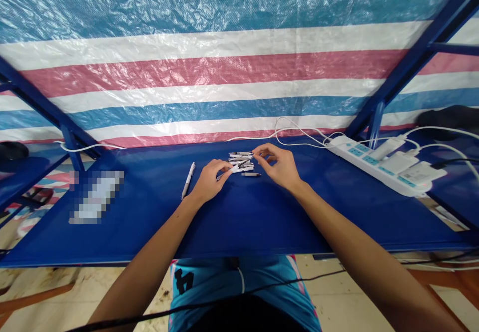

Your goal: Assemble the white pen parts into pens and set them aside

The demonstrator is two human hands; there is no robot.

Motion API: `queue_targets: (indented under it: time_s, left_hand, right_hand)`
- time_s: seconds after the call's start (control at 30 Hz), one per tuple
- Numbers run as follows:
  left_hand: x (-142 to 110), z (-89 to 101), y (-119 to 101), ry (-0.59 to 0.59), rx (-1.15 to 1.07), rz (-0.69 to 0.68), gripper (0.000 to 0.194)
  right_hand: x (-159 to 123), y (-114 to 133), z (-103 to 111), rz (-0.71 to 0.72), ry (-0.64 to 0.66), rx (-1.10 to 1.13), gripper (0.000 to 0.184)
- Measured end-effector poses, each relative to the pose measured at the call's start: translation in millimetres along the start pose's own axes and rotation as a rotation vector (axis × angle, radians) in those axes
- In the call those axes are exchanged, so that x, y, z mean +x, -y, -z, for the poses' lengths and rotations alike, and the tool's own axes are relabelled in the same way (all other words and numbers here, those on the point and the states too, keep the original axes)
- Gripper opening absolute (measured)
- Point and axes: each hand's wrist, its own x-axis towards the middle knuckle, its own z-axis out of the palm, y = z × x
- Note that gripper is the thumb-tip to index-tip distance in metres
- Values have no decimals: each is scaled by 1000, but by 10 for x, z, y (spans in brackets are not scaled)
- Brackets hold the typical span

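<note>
Head view, the only one: we're at a blue worktop [239,222], both bare hands over a pile of pens [243,164] about midway between its left and right edges, nearer the rear edge than the front. Pens are mostly white, lying roughly crosswise; the pile probably sits there so both hands reach it equally with forearms coming in over the front edge.

Left hand [210,179]: at the pile's left side, thumb and index pinching what looks like a white pen [235,168] by its near end. Likely a fingertip grip because the barrel is slim and this leaves the far end clear.

Right hand [281,166]: at the pile's rear right, thumb and index tips pressed together on a small dark end piece [253,154]. Which part it is, too small to tell. Other fingers curled, probably to stay off the pile.

One short grey pen piece [251,174] lies just in front of the pile. A separate pen [187,180] lies left of our left hand, pointing front to rear, perhaps set apart so it doesn't mix in.

Power strip [377,165] runs from rear toward the right edge, plugs in, presumably to keep cables out of our working area. Pixelated patch near the left edge: can't identify.
</note>
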Motion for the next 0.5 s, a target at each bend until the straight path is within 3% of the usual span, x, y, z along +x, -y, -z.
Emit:
queue_targets:
  time_s: [0.5]
  left_hand:
    - [4,6,-8,12,-3,-15,22]
  right_hand:
    - [-19,-22,-32,41,90,6,14]
